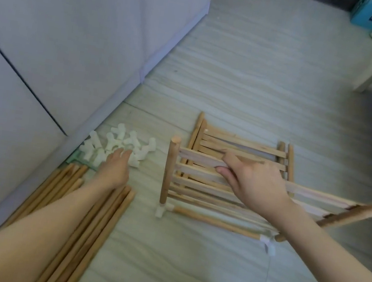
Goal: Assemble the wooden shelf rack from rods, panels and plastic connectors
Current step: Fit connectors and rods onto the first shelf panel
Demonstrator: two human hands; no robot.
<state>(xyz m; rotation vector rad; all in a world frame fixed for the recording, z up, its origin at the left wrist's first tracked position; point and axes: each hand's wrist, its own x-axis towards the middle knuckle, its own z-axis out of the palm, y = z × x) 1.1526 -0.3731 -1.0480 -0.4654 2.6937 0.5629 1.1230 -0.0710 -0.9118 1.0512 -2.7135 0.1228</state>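
soft, even daylight, faint shadows; slight overall blur, wide-angle bending toward the edges.

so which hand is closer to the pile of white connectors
Left. The left hand reaches into the pile of white connectors, fingertips at its near edge. The right hand is well off to the right, gripping a slat of the wooden panel.

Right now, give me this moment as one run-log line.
left hand: reaching into connector pile | right hand: gripping slatted panel | two connectors fitted | loose rods on floor
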